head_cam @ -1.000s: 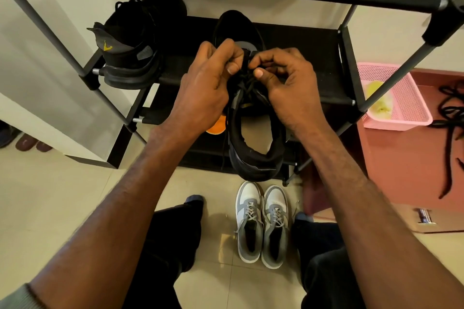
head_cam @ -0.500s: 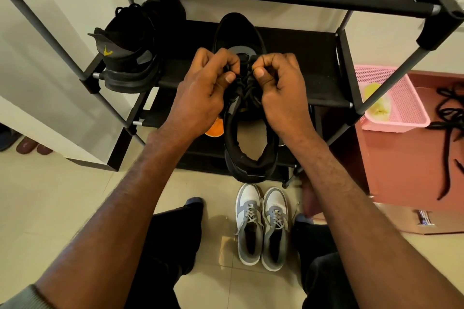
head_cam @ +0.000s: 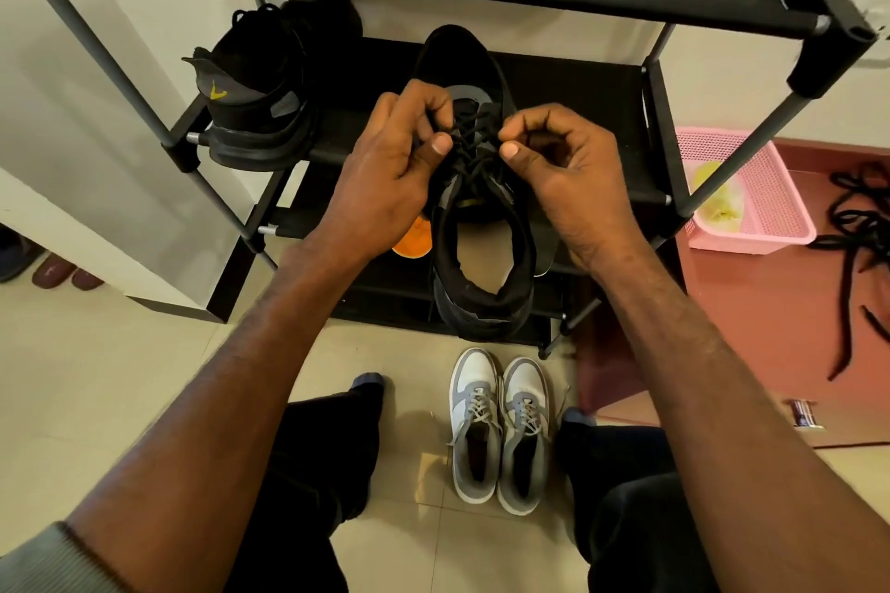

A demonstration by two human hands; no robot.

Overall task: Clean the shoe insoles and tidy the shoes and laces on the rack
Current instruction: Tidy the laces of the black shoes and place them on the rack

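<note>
2 hands (head_cam: 385, 169) (head_cam: 563, 169) further apart now

No readable text; only yellow logo mark on heel tab of black shoe (head_cam: 255, 96).

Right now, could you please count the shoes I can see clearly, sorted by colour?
Black shoes: 2, one resting on the rack shelf and one with laces pinched by the left hand and right hand.
Grey and white shoes: 2, a pair on the floor.
Total: 4.
Footwear at the far left edge is too cut off to count.
</note>
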